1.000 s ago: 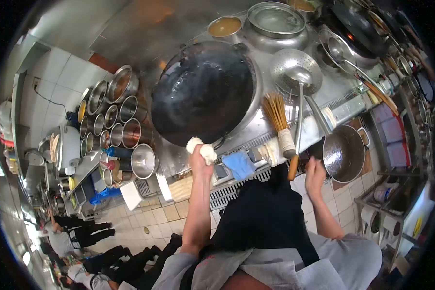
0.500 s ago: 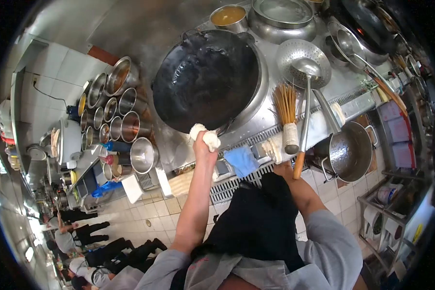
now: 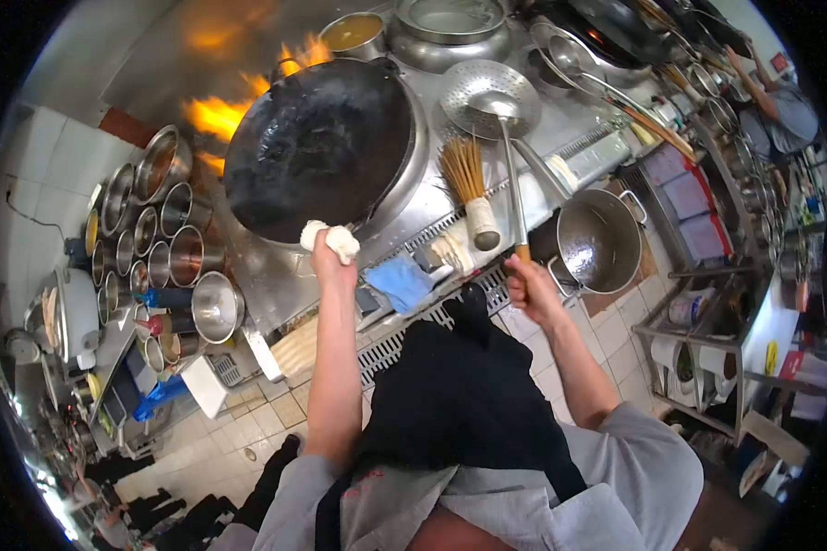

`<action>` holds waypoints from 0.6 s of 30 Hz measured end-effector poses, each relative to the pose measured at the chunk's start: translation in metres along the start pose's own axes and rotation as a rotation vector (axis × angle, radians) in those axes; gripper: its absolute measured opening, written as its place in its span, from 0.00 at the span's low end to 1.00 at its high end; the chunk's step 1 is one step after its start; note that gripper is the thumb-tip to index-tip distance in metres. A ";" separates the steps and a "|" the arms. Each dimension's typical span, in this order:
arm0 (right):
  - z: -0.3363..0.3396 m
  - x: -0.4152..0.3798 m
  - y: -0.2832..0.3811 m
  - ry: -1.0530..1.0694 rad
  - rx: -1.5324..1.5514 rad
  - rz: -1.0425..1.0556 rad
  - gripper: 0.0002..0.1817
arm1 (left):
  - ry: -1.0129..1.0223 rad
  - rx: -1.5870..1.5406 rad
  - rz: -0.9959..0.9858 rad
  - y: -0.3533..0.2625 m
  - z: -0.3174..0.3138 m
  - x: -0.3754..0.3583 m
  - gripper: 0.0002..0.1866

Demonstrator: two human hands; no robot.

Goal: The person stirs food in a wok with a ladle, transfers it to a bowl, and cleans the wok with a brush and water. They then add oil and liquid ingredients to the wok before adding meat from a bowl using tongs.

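A white cloth (image 3: 342, 244) is bunched in my left hand (image 3: 333, 266), whose fingers are closed at the near rim of a large black wok (image 3: 322, 151). Thin steam rises from the wok, which rests on the metal stove. My right hand (image 3: 535, 292) is at the wooden handle end of a steel ladle (image 3: 513, 174), fingers curled around or against it. The ladle's bowl lies on a perforated strainer (image 3: 490, 99). Beside the handle is a bamboo brush (image 3: 469, 188).
Orange flames (image 3: 219, 117) burn behind and left of the wok. Metal bowls (image 3: 218, 308) stand at the left. A blue cloth (image 3: 400, 283) lies on the stove's front edge. A deep pot (image 3: 600, 241) stands at the right. A person (image 3: 781, 115) is at the far right.
Flames have flared up behind the wok. My right hand has come into view at the end of the ladle's handle. The view has turned to the right.
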State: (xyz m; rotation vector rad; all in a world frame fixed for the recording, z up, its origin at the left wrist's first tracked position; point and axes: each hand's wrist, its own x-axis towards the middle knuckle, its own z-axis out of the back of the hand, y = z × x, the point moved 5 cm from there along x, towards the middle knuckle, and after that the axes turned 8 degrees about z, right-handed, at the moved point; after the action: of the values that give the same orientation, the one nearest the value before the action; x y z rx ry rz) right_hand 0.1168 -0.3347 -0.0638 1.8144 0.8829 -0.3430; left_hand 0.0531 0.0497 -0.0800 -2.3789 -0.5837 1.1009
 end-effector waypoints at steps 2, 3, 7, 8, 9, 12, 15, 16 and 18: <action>0.039 -0.008 0.032 -0.144 -0.309 0.037 0.19 | 0.069 -0.002 0.024 0.002 0.000 0.005 0.03; 0.065 -0.010 0.045 -0.244 -0.493 0.049 0.20 | 0.097 -0.005 0.031 0.002 0.001 0.006 0.03; 0.019 -0.041 0.113 -0.662 -1.427 0.904 0.30 | -0.004 -0.002 -0.034 0.001 -0.004 0.003 0.02; -0.007 -0.031 0.114 -0.506 -1.258 0.800 0.30 | -0.014 0.004 -0.046 0.004 0.000 0.010 0.04; -0.032 -0.016 0.102 -0.415 -1.414 0.720 0.33 | -0.023 0.013 -0.058 0.005 0.005 0.015 0.07; -0.101 0.031 0.083 -0.191 -1.720 0.453 0.45 | -0.003 -0.015 -0.063 0.003 -0.003 0.004 0.02; -0.088 0.078 0.072 -0.185 -1.495 0.490 0.42 | -0.013 -0.012 -0.091 0.002 -0.011 -0.003 0.03; -0.086 0.065 0.080 -0.097 -0.957 0.419 0.41 | -0.027 0.015 -0.094 0.001 -0.012 -0.005 0.02; -0.089 0.025 0.091 -0.084 -0.388 0.305 0.38 | -0.087 0.029 -0.120 -0.003 -0.017 -0.019 0.03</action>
State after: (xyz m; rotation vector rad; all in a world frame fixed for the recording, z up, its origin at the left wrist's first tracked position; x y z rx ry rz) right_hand 0.1835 -0.2619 0.0205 1.5296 0.5565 -0.0464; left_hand 0.0548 0.0377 -0.0571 -2.2497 -0.7252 1.1558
